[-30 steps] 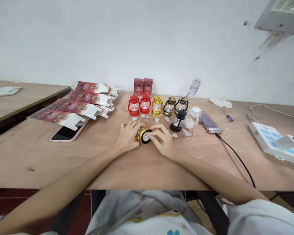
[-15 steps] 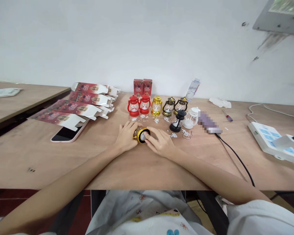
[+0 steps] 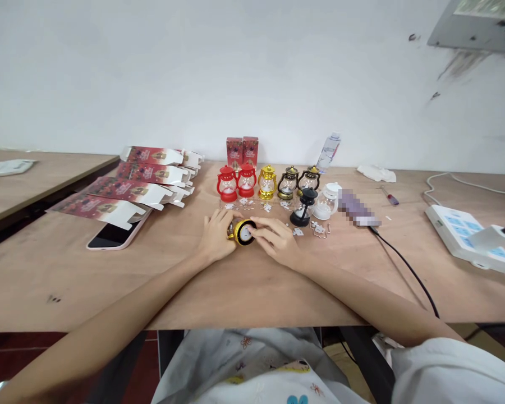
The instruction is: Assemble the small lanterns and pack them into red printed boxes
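The gold lantern (image 3: 237,229) is gripped sideways by the left hand (image 3: 217,234), its base (image 3: 245,234) turned toward four o'clock, presumably for access by the right hand (image 3: 280,241), whose grip cannot be determined.

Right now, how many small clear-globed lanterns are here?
8: two red lanterns, a gold lantern, two black-and-gold lanterns in back; a black lantern, a white lantern nearer; a tipped gold lantern in the left hand.

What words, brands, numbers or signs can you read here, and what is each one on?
No text reads clearly.
Gold lantern: dark mark on its pale base, too small to read.
Upright red boxes: pale lettering, too small.
Lying red boxes: pale lettering, too small.
Bottle: label markings, too blurred.
Power strip: blue patches, any print unreadable.
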The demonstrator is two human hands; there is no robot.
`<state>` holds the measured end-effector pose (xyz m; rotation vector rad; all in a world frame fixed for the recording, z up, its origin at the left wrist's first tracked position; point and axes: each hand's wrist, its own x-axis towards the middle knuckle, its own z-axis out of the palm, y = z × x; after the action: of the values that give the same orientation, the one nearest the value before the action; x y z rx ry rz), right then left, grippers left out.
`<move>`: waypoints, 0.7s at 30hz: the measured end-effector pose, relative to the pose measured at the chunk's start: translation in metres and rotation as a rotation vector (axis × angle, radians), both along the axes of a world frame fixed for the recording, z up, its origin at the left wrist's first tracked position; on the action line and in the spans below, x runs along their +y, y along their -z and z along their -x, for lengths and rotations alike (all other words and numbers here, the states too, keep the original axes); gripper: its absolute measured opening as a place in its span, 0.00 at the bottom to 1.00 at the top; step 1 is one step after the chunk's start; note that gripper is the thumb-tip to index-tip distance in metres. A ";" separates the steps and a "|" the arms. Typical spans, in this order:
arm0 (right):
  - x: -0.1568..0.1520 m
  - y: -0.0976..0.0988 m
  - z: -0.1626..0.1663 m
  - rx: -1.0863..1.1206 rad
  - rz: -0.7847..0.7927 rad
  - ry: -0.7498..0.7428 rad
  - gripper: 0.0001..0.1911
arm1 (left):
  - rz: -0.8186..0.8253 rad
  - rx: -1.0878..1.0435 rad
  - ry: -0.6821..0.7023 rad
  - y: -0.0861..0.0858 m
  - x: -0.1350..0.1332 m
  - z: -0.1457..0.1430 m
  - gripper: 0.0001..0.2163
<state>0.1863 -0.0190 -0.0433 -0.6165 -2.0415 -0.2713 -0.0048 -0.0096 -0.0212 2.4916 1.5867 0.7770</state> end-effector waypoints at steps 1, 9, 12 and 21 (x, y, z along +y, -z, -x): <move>0.000 0.000 0.000 0.010 -0.007 -0.012 0.08 | -0.004 0.005 0.005 0.000 0.000 0.000 0.14; -0.002 -0.003 0.001 -0.016 -0.100 -0.003 0.06 | -0.046 0.012 0.031 0.003 0.001 0.001 0.13; -0.002 -0.005 0.000 -0.039 -0.160 0.026 0.05 | -0.052 0.009 0.037 0.004 0.001 0.001 0.14; 0.000 -0.005 -0.002 -0.080 -0.142 0.041 0.04 | 0.005 0.041 -0.011 0.002 0.000 -0.001 0.16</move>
<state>0.1882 -0.0187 -0.0379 -0.5678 -2.0669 -0.4681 -0.0037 -0.0095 -0.0231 2.5130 1.6145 0.7274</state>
